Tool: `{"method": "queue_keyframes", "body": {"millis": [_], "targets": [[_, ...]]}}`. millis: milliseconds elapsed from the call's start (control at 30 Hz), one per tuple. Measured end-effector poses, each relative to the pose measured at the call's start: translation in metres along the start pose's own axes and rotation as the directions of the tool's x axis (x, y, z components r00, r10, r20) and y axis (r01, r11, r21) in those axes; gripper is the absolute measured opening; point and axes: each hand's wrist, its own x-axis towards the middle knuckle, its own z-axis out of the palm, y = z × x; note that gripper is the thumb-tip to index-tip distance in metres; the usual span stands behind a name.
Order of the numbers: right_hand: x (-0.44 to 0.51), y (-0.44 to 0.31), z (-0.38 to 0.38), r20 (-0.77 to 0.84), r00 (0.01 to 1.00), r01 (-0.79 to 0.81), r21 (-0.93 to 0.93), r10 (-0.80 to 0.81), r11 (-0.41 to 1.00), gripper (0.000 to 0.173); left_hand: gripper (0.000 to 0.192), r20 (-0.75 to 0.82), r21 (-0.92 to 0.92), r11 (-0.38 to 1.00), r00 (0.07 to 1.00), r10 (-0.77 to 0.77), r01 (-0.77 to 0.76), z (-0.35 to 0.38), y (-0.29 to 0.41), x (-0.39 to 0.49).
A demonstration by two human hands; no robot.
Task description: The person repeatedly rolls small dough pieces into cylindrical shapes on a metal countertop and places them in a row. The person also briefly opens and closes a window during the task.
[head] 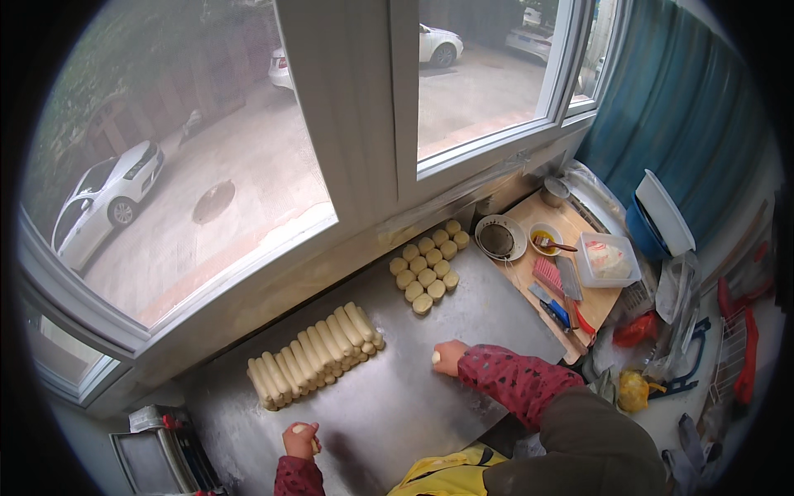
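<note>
My left hand (299, 441) is closed around a piece of pale dough (300, 428), which shows above and beside the fingers. Farther right, my right hand (451, 358) grips another small piece of dough (436, 358), mostly hidden in the fist. Both hands are over a metal worktop (397, 397). Beyond the left hand lies a stacked row of dough rolls (316, 347), packed side by side in layers. Past the right hand, toward the window, several round dough pieces (428, 263) sit grouped together.
On a wooden board (527, 217) at the right are a bowl of dark contents (496, 239), a brush (554, 245) in a bowl of yellow liquid, a pink comb (547, 274), a scraper (567, 279) and a plastic tub (608, 260). A machine (161, 446) stands at the left.
</note>
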Motion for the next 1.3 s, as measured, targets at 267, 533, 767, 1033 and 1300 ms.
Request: {"method": "queue_keyframes", "body": {"millis": [267,533,767,1033,1300], "targets": [[-0.170,0.013,0.042,-0.087,0.951,0.245,-0.373,-0.296,0.895,0.071,0.044,0.226,0.932,0.230,0.946,0.234,-0.279,-0.006,-0.102,-0.124],[-0.061,-0.004,0.041,-0.183,0.963,0.133,-0.311,-0.197,0.941,0.088,0.083,0.243,0.886,0.155,0.722,0.648,-0.437,0.025,-0.074,-0.023],[-0.081,-0.011,0.035,-0.181,0.908,0.300,-0.346,-0.377,0.889,0.088,0.078,0.270,0.899,0.181,0.830,0.488,-0.399,0.020,-0.111,-0.057],[-0.156,0.010,0.057,0.070,0.963,0.267,-0.336,-0.259,0.903,0.092,0.071,0.362,0.913,0.091,0.894,0.264,-0.397,0.003,-0.152,-0.107],[-0.028,-0.031,0.036,-0.340,0.858,0.284,-0.313,-0.386,0.906,0.086,0.083,0.241,0.853,0.253,0.775,0.584,-0.456,0.042,-0.056,-0.003]]}}
